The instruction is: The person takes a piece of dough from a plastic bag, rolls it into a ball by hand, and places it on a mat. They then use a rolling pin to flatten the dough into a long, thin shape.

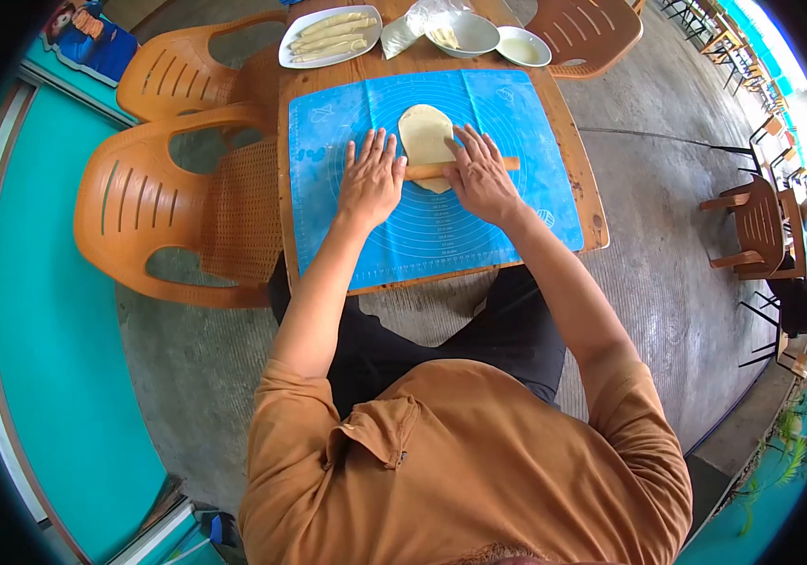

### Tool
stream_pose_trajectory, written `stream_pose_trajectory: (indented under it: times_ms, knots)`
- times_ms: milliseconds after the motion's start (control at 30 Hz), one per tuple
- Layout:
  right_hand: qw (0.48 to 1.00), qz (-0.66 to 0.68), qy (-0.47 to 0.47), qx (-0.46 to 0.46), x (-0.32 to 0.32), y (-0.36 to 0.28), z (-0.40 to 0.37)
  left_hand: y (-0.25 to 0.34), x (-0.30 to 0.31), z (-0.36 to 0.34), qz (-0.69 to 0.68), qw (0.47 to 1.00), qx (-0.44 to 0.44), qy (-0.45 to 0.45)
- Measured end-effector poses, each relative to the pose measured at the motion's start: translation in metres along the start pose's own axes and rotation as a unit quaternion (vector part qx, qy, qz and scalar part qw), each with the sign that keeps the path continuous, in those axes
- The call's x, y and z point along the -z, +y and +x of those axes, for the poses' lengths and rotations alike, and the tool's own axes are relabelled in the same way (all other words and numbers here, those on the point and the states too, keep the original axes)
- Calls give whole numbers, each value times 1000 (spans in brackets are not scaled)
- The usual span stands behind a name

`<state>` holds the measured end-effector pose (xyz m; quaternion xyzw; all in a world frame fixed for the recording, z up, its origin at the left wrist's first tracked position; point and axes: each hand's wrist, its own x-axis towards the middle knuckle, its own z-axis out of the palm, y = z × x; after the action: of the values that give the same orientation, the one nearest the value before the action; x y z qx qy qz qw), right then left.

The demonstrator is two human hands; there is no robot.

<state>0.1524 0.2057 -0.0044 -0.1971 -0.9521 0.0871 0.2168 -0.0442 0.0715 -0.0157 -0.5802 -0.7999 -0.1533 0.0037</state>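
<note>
A wooden rolling pin (431,170) lies crosswise over a flattened oval piece of pale dough (427,134), whose lower end shows below the pin. My left hand (372,179) rests palm down on the pin's left end, fingers stretched forward and apart. On the right part of the pin lies my right hand (481,174), also palm down with its fingers extended; the pin's tip sticks out beyond it. Under the dough spreads a blue silicone pastry mat (347,235) printed with circles and a ruler edge.
At the table's far end stand a white plate (288,54) of several rolled dough strips, a clear plastic bag (401,36), a bowl (479,38) with dough pieces, and a smaller bowl (540,52) of liquid. Orange plastic chairs (144,202) flank the wooden table (594,221).
</note>
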Motion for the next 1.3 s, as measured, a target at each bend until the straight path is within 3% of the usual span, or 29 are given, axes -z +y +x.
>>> stream_pose_trajectory:
  times_ms: [67,133,367,1067,1300]
  knots:
    - [999,-33,-8,-22,-5,-1,-4,2,0,-1,10,1000,-1,-5]
    - [994,-33,-87,-55,-4,0,-1,5,4,-3,23,1000,-1,-18]
    - [992,-6,-125,-29,6,0,-17,11,9,-24,21,998,-2,-51]
    - [997,-2,-79,-20,35,-42,-77,28,19,-88,45,995,-74,-48]
    - [1000,25,-4,-1,46,-48,-89,33,32,-110,-5,995,-100,-9]
